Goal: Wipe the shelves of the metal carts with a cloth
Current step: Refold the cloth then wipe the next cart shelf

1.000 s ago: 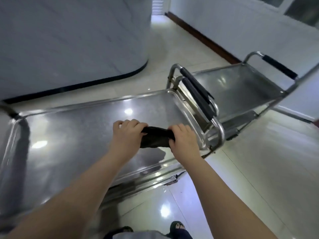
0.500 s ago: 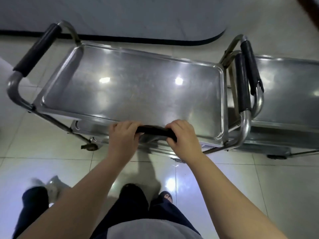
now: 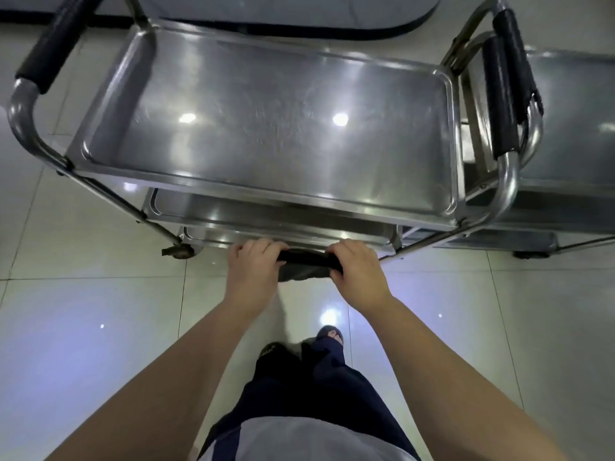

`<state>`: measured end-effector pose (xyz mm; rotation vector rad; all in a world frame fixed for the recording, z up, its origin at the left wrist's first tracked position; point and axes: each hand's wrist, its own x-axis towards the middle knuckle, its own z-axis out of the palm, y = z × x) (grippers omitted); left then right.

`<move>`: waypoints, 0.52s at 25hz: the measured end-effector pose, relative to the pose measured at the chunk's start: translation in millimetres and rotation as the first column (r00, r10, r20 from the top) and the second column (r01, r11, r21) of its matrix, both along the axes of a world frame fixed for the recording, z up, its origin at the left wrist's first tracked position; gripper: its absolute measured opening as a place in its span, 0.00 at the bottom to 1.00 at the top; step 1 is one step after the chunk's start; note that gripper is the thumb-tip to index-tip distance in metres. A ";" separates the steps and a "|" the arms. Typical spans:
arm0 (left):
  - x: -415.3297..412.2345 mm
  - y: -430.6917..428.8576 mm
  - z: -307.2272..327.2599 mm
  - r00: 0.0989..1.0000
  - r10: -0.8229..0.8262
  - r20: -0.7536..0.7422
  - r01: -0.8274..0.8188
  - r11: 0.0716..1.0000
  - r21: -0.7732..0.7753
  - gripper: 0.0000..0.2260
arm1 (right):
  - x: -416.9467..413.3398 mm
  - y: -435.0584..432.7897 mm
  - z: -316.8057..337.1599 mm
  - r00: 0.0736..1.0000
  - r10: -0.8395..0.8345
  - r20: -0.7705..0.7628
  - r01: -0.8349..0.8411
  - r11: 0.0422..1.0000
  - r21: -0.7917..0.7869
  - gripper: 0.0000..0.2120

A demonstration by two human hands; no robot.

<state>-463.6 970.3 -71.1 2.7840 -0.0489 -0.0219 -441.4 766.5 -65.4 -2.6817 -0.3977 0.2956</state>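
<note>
A dark cloth (image 3: 307, 262) is stretched between my two hands, bunched into a band with a fold hanging below. My left hand (image 3: 253, 269) grips its left end and my right hand (image 3: 357, 271) grips its right end. Both are held in the air just in front of the near edge of a steel cart (image 3: 266, 128). The cart's bare top shelf reflects ceiling lights. Two lower shelves (image 3: 266, 217) peek out beneath its front edge. A second steel cart (image 3: 572, 121) stands against the first one's right end.
Black-padded push handles stand at the left end (image 3: 50, 48) and between the two carts (image 3: 502, 94). A caster (image 3: 178, 251) sits at the front left corner. Glossy tiled floor (image 3: 100, 327) surrounds me; my legs and sandalled foot (image 3: 329, 337) are below.
The view has tilted down and I have stepped back. My hands, still holding the cloth, have come off the top shelf to in front of the cart's lower edge.
</note>
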 end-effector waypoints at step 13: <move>-16.7 -42.7 -70.8 0.999 -0.002 -0.047 0.000 0.999 -0.043 0.12 | -33.9 -41.8 -90.7 0.987 -0.160 0.010 0.155 0.971 0.183 0.12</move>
